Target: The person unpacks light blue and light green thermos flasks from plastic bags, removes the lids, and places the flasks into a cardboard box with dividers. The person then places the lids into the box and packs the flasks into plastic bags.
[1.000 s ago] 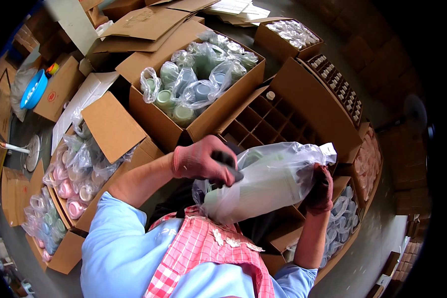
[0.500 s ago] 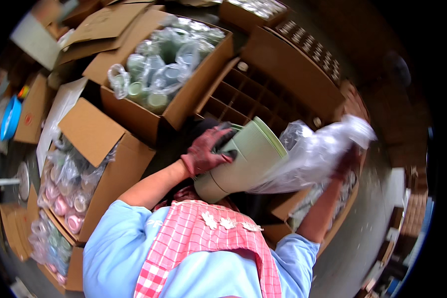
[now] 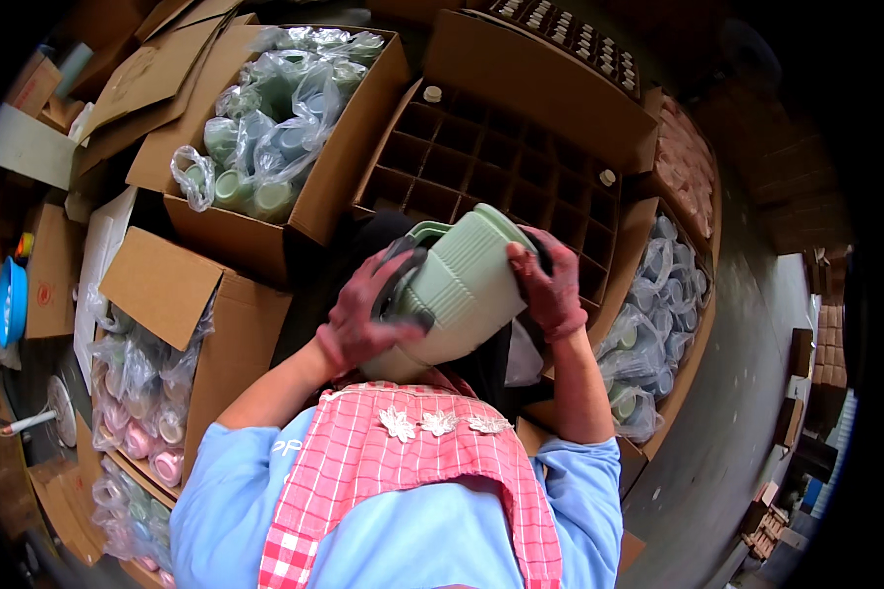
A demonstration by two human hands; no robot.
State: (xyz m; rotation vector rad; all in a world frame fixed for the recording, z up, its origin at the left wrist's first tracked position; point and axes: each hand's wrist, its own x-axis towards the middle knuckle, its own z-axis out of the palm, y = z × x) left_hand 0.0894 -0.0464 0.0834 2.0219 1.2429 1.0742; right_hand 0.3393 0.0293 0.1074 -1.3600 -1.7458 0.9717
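Observation:
A light green ribbed plastic jug (image 3: pixel 471 280) lies tilted above my lap, its wide end up and to the right. My left hand (image 3: pixel 371 312), in a dark red glove with black fingertips, grips its left side near a looped handle (image 3: pixel 427 232). With the fingers of my right hand (image 3: pixel 550 285), gloved the same way, I hold the jug's upper right rim. Part of a translucent plastic bag (image 3: pixel 524 355) hangs below, beside my right forearm. Just beyond the jug stands a carton with cardboard dividers (image 3: pixel 476 177).
Wrapped green jugs fill a carton (image 3: pixel 309 250) at the far left. Pink wrapped ones sit in a nearer left carton (image 3: pixel 250 329). On the right, another carton (image 3: pixel 673 422) holds bagged jugs. Small white-capped items (image 3: pixel 570 37) stand in rows at the back.
My right hand has come in from the far right, where it held the plastic bag, onto the jug's rim. The jug has turned, and the bag now hangs lower.

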